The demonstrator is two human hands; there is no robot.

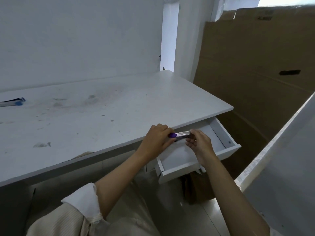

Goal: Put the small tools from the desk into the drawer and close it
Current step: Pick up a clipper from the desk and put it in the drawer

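Observation:
A white drawer (pixel 229 149) stands pulled out under the right end of the white desk (pixel 102 108). Over its open inside I hold a small tool with a purple end and a silver metal body (pixel 181 135). My left hand (pixel 157 139) grips the purple end. My right hand (pixel 200 144) pinches the metal end with its fingertips. The visible part of the drawer floor is bare; my hands hide the rest. A second small tool with blue parts (pixel 13 102) lies at the desk's far left edge.
Large cardboard boxes (pixel 255 74) stand right of the desk, close to the drawer. A white panel (pixel 281 159) leans at the right foreground. A white wall backs the desk. The desk top is stained and dusty.

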